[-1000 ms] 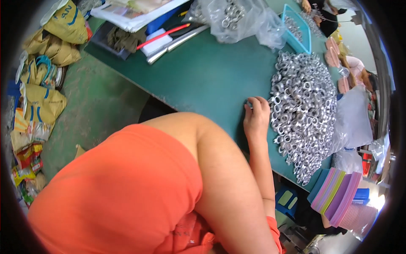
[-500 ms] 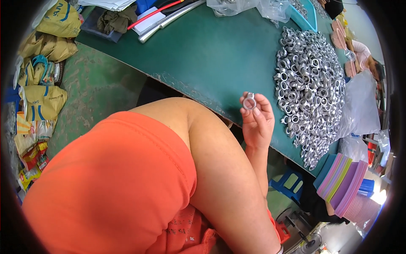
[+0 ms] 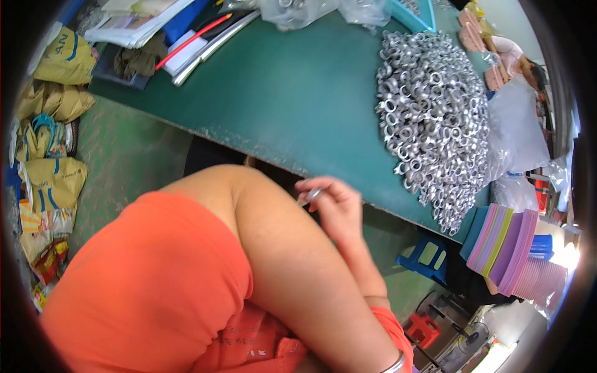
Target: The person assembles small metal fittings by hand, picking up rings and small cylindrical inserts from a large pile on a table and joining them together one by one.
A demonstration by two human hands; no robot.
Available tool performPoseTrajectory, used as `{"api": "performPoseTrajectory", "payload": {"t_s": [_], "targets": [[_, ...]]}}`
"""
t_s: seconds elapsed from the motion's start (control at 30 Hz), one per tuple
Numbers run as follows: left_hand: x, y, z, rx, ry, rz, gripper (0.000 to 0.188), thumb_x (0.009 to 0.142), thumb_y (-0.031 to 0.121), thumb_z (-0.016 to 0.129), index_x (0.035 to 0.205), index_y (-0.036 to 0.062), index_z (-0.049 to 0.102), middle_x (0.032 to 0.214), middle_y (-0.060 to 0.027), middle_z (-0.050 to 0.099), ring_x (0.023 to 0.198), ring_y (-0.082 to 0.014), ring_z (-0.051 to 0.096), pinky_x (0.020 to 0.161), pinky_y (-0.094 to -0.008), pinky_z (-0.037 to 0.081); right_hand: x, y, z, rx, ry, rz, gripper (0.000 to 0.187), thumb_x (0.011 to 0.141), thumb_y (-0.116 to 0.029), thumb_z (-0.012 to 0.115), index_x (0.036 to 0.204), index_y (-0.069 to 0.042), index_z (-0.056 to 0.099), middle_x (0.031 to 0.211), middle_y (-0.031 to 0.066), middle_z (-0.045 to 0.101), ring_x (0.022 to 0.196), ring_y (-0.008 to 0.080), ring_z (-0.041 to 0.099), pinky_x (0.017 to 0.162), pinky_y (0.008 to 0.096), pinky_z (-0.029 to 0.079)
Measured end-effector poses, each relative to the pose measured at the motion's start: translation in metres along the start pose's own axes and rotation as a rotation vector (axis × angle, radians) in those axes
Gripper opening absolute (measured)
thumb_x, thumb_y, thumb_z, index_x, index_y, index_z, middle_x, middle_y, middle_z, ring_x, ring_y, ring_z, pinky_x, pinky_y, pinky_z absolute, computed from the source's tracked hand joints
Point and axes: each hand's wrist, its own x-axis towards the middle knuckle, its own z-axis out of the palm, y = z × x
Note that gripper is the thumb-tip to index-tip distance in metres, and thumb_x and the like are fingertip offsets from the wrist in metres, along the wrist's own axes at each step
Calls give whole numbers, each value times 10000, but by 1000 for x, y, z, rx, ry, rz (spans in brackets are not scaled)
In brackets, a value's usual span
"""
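Between the fingertips of my right hand (image 3: pixel 339 208) is a small silver metal ring (image 3: pixel 313 194), seen nearly edge-on and partly covered by the fingers. The hand is closed on it, just off the front edge of the green table (image 3: pixel 267 105) and beside my left forearm. My left arm (image 3: pixel 298 261) is bent across the foreground, with a bracelet at its wrist. That wrist runs down to the lower edge, so my left hand is out of the picture. A large heap of similar metal rings (image 3: pixel 432 118) lies on the table's right part.
A dark bin (image 3: pixel 124 67) with a cloth, papers (image 3: pixel 134 22) and a red stick-like tool (image 3: pixel 196 40) lie at the far left. Behind the heap stands a turquoise tray (image 3: pixel 413 17). A blue stool (image 3: pixel 424 258) and stacked coloured sheets (image 3: pixel 500 248) are at right. Sacks line the left floor.
My right hand has moved left and toward me with the ring, away from over the table edge. The ring has turned from face-on to nearly edge-on. The view has shifted slightly.
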Motion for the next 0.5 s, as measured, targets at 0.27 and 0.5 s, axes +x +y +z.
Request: {"api": "performPoseTrajectory", "payload": {"t_s": [0.27, 0.5], "targets": [[-15, 5, -1, 5, -12, -73, 120, 835, 130, 635, 879, 19, 643, 856, -88, 636, 809, -209, 607, 720, -320, 476, 16, -3, -7, -667, 112, -587, 206, 729, 61, 606, 927, 5, 627, 929, 136, 616, 858, 321, 569, 771, 380, 477], [-22, 7, -4, 18, -34, -133, 124, 839, 133, 632, 879, 17, 641, 857, -90, 636, 811, -211, 607, 720, -322, 476, 95, -45, -78, -1047, 440, -851, 225, 737, 6, 597, 962, 1, 591, 1086, 199, 563, 991, 372, 545, 866, 446, 443]]}}
